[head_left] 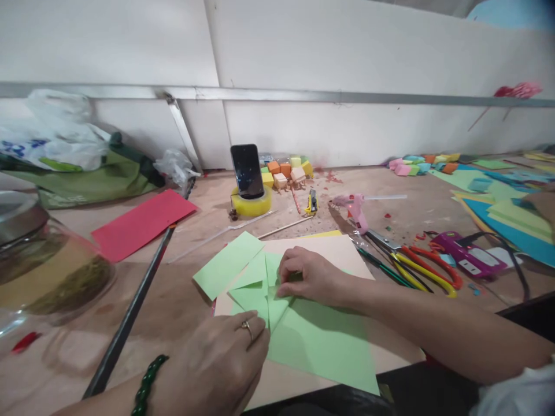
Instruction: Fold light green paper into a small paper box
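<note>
Two hands, left hand (221, 361) and right hand (310, 274), press one green paper (321, 341).

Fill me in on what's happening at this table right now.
A person is folding light green paper sheets on a beige board. The right hand presses down on the folds at the middle, while the left hand, wearing a ring and a green bead bracelet, pins the near edge. A pink glue gun and orange-handled scissors lie unused to the right.

folded paper (303, 335) – light green | card sheet (143, 224) – red | tape roll (251, 205) yellow | bracelet (147, 384) dark green
</note>
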A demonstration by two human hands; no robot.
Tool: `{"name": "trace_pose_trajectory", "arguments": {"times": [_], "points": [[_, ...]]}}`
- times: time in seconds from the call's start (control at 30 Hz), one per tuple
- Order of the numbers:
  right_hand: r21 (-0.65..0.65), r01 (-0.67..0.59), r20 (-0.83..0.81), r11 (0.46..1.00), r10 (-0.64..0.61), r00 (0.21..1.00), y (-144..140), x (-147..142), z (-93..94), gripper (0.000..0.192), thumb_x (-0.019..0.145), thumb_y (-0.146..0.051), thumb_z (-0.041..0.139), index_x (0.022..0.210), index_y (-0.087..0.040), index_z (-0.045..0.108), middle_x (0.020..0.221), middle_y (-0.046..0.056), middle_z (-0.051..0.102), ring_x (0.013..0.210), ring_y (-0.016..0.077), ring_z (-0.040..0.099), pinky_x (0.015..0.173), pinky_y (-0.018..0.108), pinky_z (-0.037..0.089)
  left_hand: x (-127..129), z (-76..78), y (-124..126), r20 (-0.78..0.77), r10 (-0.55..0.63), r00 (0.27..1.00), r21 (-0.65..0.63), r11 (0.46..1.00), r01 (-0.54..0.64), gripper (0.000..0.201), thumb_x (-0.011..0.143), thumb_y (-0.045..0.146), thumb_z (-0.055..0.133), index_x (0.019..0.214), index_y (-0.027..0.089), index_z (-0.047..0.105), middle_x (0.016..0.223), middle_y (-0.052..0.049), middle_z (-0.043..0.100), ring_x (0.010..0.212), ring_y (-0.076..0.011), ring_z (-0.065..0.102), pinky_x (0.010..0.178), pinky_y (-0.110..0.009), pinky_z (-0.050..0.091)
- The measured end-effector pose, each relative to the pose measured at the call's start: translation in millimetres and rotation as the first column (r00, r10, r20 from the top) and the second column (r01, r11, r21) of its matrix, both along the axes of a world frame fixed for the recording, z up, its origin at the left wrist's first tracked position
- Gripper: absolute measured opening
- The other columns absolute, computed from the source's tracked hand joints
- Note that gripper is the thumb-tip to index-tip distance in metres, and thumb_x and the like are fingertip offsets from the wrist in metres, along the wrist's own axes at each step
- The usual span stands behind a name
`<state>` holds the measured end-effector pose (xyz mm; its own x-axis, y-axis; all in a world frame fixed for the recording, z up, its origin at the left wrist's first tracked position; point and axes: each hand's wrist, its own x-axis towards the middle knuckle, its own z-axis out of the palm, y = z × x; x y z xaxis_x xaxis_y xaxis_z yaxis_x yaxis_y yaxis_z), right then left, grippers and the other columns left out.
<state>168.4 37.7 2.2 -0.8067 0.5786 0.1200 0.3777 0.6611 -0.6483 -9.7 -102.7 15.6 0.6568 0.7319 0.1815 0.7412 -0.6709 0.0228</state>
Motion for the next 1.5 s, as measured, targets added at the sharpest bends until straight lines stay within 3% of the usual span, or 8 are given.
{"name": "trace_pose_trajectory", "arguments": {"times": [0.37, 0.8, 1.07, 1.27, 1.5], "points": [[0.076, -0.010, 0.043, 0.997, 0.006, 0.999, -2.0, -0.7, -0.9, 0.018, 0.072, -0.025, 0.080, 0.067, -0.016, 0.065, 0.076, 0.002, 0.059, 0.079, 0.0162, 0.054, 0.067, 0.025, 0.042, -0.1, 4.8, 3.6, 0.103, 0.047, 0.994, -0.083, 0.996, -0.038, 0.017, 0.085, 0.012, 0.040, 0.083, 0.020, 0.055, 0.070, -0.002, 0.058, 0.061, -0.0189, 0.054, 0.051, -0.031, 0.039], [0.092, -0.012, 0.074, 0.996, 0.006, 0.997, -3.1, -2.2, 1.0, 0.017, 0.074, -0.023, 0.078, 0.068, -0.016, 0.064, 0.077, 0.002, 0.057, 0.080, 0.0166, 0.053, 0.068, 0.026, 0.041, 0.8, 4.9, 4.5, -0.005, 0.060, 0.998, -0.163, 0.985, -0.060, 0.017, 0.077, 0.010, 0.047, 0.085, 0.020, 0.059, 0.078, -0.004, 0.059, 0.070, -0.0214, 0.051, 0.056, -0.033, 0.040], [0.126, -0.021, 0.058, 0.992, 0.014, 0.998, -3.9, 0.7, 1.3, 0.013, 0.075, -0.019, 0.074, 0.074, -0.016, 0.062, 0.081, 0.004, 0.058, 0.082, 0.0181, 0.051, 0.071, 0.029, 0.042, -0.9, 1.8, 4.6, 0.012, 0.052, 0.999, -0.151, 0.987, -0.049, 0.018, 0.078, 0.011, 0.048, 0.089, 0.021, 0.058, 0.106, -0.005, 0.064, 0.080, -0.0228, 0.053, 0.065, -0.036, 0.044], [0.143, -0.050, 0.088, 0.988, 0.038, 0.995, -8.1, 3.9, 5.6, 0.023, 0.069, -0.020, 0.073, 0.086, -0.016, 0.058, 0.090, 0.005, 0.057, 0.090, 0.0219, 0.049, 0.079, 0.035, 0.044, -1.4, 1.7, 6.9, 0.052, 0.045, 0.998, -0.181, 0.983, -0.035, 0.018, 0.079, 0.010, 0.046, 0.087, 0.021, 0.058, 0.106, -0.003, 0.066, 0.080, -0.0226, 0.052, 0.065, -0.036, 0.041], [0.137, -0.084, 0.149, 0.987, 0.064, 0.987, -7.8, 5.7, 8.3, 0.022, 0.073, -0.014, 0.066, 0.091, -0.017, 0.053, 0.095, 0.007, 0.056, 0.092, 0.0215, 0.049, 0.079, 0.035, 0.044, -0.2, 2.1, 8.7, 0.077, 0.032, 0.996, -0.170, 0.985, -0.019, 0.019, 0.078, 0.010, 0.047, 0.089, 0.021, 0.060, 0.107, -0.002, 0.068, 0.078, -0.0227, 0.052, 0.065, -0.038, 0.040]]}}
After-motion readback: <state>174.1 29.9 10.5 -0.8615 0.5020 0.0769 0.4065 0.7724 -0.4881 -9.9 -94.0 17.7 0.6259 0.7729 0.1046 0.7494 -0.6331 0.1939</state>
